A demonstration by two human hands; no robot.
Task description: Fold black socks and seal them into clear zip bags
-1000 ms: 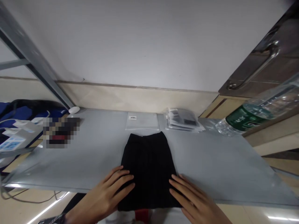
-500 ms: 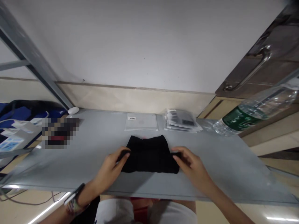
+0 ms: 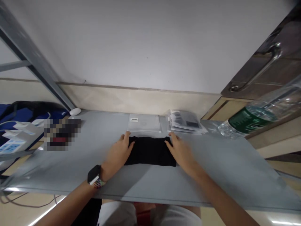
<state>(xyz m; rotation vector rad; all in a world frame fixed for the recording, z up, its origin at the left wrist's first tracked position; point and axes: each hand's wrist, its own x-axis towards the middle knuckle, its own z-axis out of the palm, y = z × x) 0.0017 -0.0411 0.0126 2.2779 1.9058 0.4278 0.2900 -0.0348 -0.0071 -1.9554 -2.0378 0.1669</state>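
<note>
A folded piece of black cloth (image 3: pixel 150 151) lies on the grey tabletop as a wide, flat strip. My left hand (image 3: pixel 119 151) is at its far left corner, thumb over the fabric and the other fingers at the outer edge. At the far right corner, my right hand (image 3: pixel 182 153) has its thumb on the cloth and its fingers round the edge. Both hands appear to grip the corners, though the fingertips are partly hidden. Just beyond the cloth lies a clear plastic bag (image 3: pixel 144 123) with a small white label.
A stack of clear packets (image 3: pixel 184 121) sits at the back of the grey table (image 3: pixel 89 175). To the right is a plastic bottle with a green label (image 3: pixel 251 120). A pixelated object (image 3: pixel 62 133) and a small white disc (image 3: pixel 75 111) are at the left. A wall rises behind.
Both hands have moved away from me, from the cloth's sides to its far corners. The cloth now looks flatter and narrower front to back, with its far edge straighter.
</note>
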